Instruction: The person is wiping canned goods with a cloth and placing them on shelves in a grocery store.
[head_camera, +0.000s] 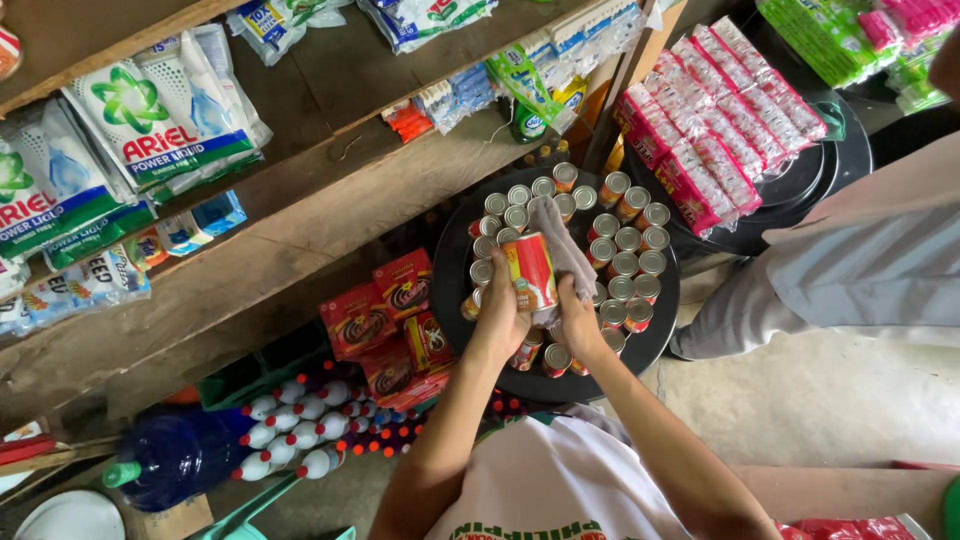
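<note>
My left hand (500, 310) grips a red and yellow tin can (531, 270) and holds it just above a round black tray (447, 285). My right hand (578, 318) holds a grey cloth (561, 238) that is pressed against the can's right side and drapes up over it. Several more tin cans (628, 240) with silver lids stand upright on the tray around and under my hands.
Wooden shelves (300, 215) at the left carry detergent sachets (150, 125). Red boxes (375, 315) and white bottles with red caps (295, 430) sit below. Pink packets (720, 125) lie on a second black tray at the right. Another person (870, 260) stands at the far right.
</note>
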